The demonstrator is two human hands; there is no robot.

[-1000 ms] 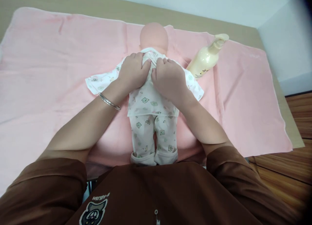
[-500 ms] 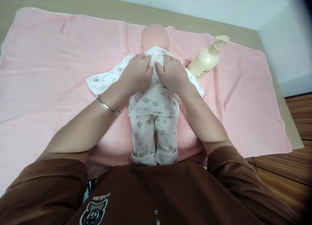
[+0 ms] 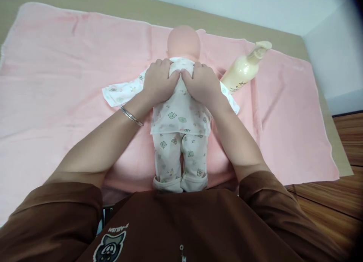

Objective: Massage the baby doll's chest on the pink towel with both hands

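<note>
A baby doll point(image 3: 183, 42) lies face down in front of me, its bald head pointing away. It wears a white printed shirt point(image 3: 181, 116) and matching trousers point(image 3: 194, 156) with turned-up cuffs. My left hand point(image 3: 161, 82) curls its fingers over the doll's left shoulder, the thumb lying on the upper back. Over the other shoulder, my right hand point(image 3: 203, 83) is wrapped the same way. Both thumb tips almost meet at the middle of the back. Most of the fingertips are hidden over the shoulders. The shirt's sleeves stretch out to both sides.
Under the doll a pink blanket point(image 3: 70, 65) covers much of the table point(image 3: 227, 24). A cream pump bottle point(image 3: 242, 71) lies tilted to the right of the doll, touching or close to the right sleeve. A pale wall point(image 3: 255, 5) stands behind. Wooden flooring point(image 3: 334, 194) shows at lower right.
My left hand has shifted slightly on the shoulder, and both thumbs now lie closer together on the upper back. More of the shirt's collar shows. The view has moved a little.
</note>
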